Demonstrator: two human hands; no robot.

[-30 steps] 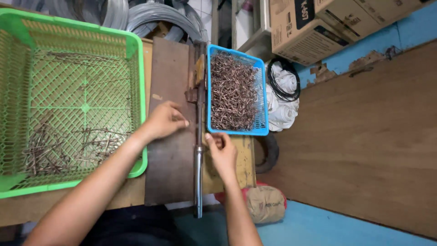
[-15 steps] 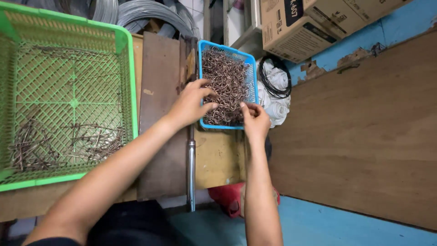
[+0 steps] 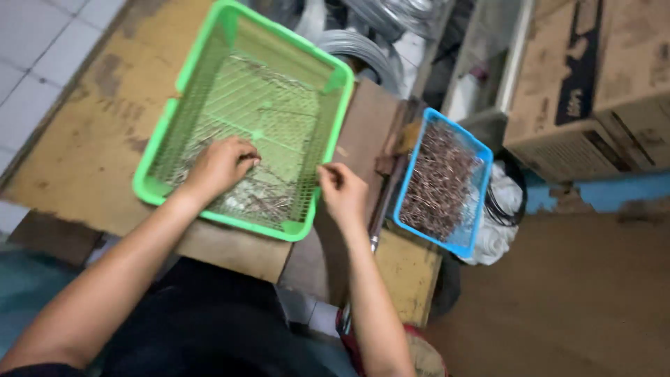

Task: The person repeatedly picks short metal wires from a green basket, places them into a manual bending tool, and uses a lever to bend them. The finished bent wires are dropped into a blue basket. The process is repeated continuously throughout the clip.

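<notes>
Your left hand (image 3: 222,165) is down inside the green mesh basket (image 3: 183,73), fingers curled together over the little heap of thin metal pieces (image 3: 262,199) lying on the basket floor toward 6 o'clock. Can't tell whether you've actually got any pinched, the knuckles hide it. Your right hand (image 3: 342,190) sits just outside the basket's rim at about 3 o'clock from the left one, fingertips pressed together as if nipping something tiny, but whatever's in there is too small to make out. Off at 3 o'clock from that hand there's the blue tray (image 3: 469,239), piled with brownish wire bits (image 3: 438,183). A metal bar (image 3: 380,209) runs between hand and tray. Cardboard boxes (image 3: 593,77) sit up at 1 o'clock, wire coils (image 3: 363,45) at 12.
</notes>
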